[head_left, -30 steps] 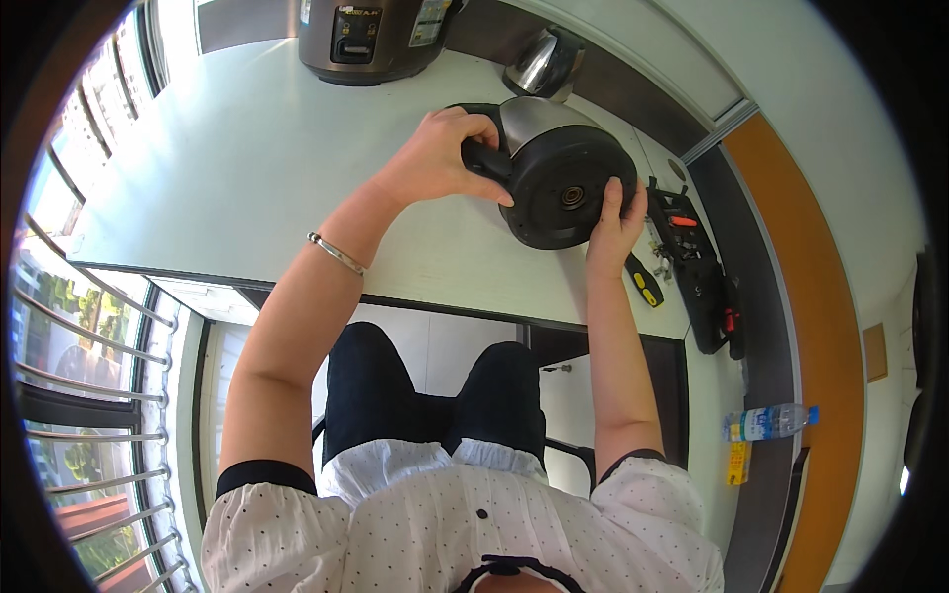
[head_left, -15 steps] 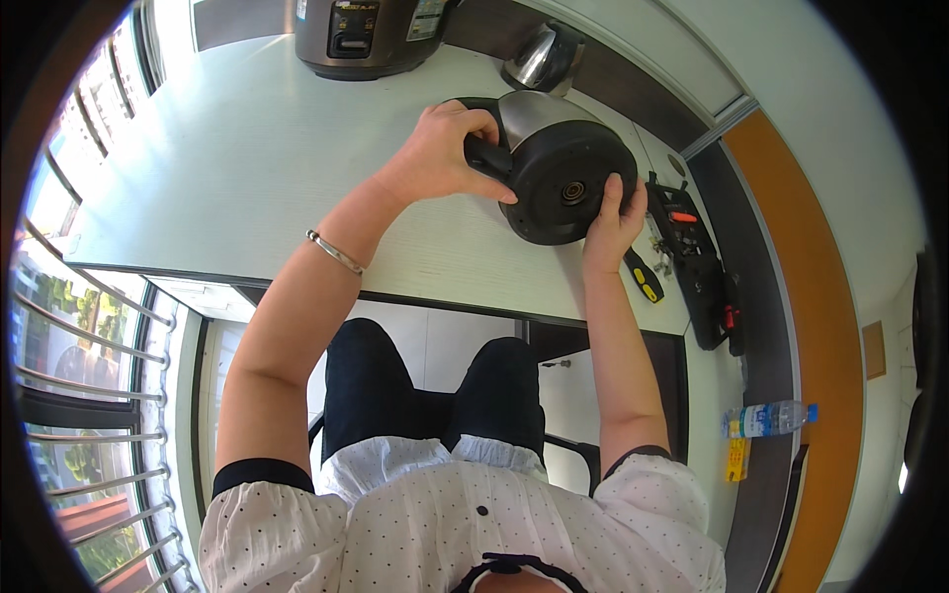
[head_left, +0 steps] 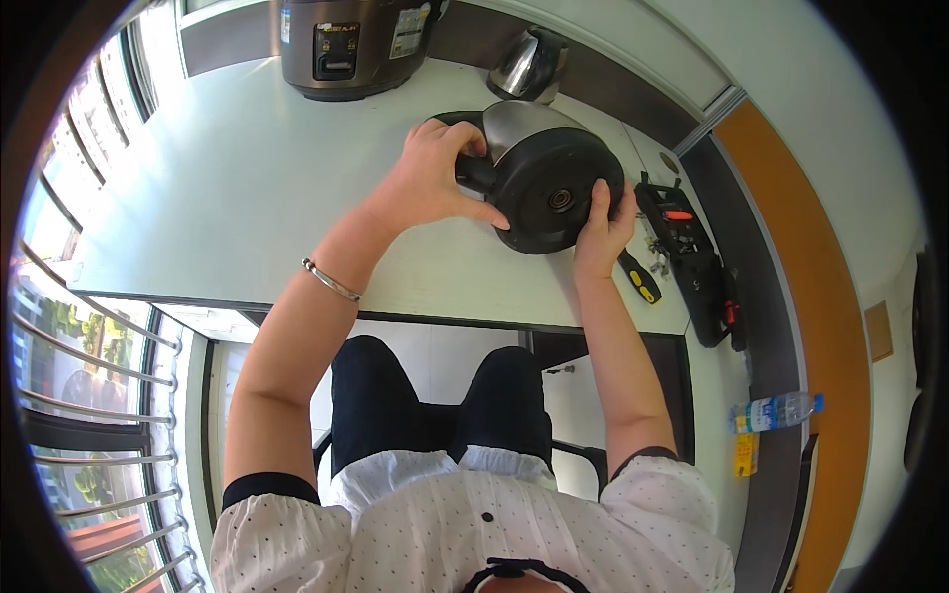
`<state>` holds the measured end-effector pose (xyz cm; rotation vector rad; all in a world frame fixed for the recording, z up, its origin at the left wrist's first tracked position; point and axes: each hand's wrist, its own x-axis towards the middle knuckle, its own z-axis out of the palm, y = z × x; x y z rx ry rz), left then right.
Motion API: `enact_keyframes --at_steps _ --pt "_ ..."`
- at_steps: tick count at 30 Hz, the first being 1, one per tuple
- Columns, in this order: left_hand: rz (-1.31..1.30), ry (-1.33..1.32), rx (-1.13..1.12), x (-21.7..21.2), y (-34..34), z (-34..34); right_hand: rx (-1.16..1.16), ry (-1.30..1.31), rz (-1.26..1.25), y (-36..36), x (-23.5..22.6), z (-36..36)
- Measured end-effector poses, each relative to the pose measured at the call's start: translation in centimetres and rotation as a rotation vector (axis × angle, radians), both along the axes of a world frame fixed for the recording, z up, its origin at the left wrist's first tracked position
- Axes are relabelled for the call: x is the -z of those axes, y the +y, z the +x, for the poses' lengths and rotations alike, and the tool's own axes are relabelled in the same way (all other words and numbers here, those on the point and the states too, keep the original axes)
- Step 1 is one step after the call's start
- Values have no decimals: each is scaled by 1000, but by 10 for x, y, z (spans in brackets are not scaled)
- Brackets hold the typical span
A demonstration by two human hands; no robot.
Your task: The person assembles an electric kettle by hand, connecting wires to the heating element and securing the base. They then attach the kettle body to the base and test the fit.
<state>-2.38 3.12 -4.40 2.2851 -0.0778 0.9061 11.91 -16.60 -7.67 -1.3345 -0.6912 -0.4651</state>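
An electric kettle [head_left: 539, 168] with a steel body and black base lies tipped on the white table [head_left: 247, 198], its round black underside facing me. My left hand [head_left: 430, 178] grips the kettle's black handle on its left side. My right hand [head_left: 603, 222] presses flat against the right rim of the underside. A metal bracelet circles my left wrist.
A large brown rice cooker [head_left: 346, 44] stands at the table's far edge, with a second steel kettle [head_left: 529, 61] beside it. A black tool tray [head_left: 692, 257] and a yellow-handled screwdriver [head_left: 641, 279] lie right of the kettle. A water bottle [head_left: 776, 410] lies on the floor.
The kettle has turned slightly in my hands, and my right hand has shifted a little up along its rim. My left hand keeps its grip on the handle.
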Motion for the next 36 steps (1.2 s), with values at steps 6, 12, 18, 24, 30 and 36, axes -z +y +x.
enact_keyframes --at_steps 6,12,18,24,30,36 --pt "-65 40 -60 -4 -7 0 5 -4 -8 0 1 1" --pt "-78 61 -44 -2 -1 5 18 19 -4 2 -4 -9" --pt "-53 2 22 -1 8 12 -40 23 -1 2 -4 -8" --pt "-298 107 119 -7 7 6 -174 6 1 3 -7 -14" --pt "-449 155 213 -7 23 7 -230 -91 -80 0 -6 -8" --pt "-503 224 243 -2 38 9 -288 -155 -92 -2 -7 -11"
